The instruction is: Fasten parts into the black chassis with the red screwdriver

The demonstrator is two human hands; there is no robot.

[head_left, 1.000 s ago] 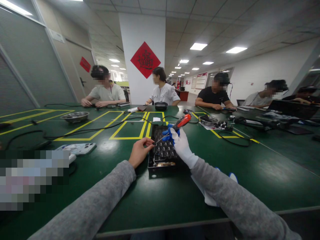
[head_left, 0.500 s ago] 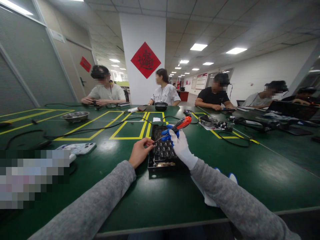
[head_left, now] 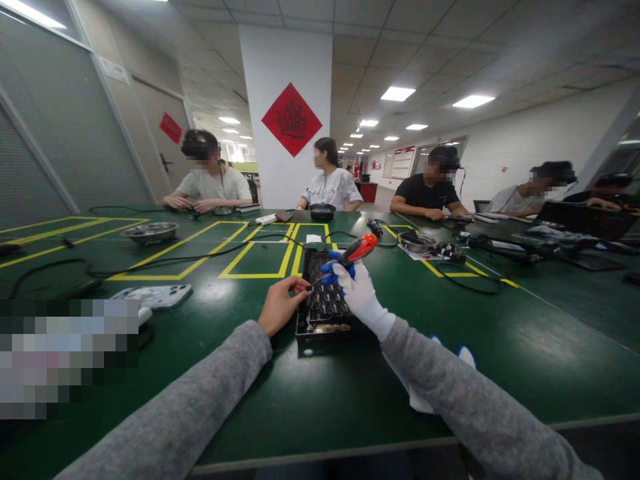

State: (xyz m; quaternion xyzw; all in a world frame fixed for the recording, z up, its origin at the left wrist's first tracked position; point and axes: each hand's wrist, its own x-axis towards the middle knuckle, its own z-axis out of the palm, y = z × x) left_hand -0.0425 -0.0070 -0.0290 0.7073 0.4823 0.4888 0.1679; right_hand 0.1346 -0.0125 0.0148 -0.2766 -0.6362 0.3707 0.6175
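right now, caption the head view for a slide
Gloved right hand angles a red-and-black screwdriver over an open black case

Both arms wore long grey sleeves [head_left: 185,393] of soft-looking cloth, mottled with lighter and darker flecks and slightly creased near the wrists. The left hand [head_left: 283,305] was bare. The right hand [head_left: 359,293] wore a white glove [head_left: 373,310] with blue on the fingers, its plain white cuff reaching the sleeve's end.
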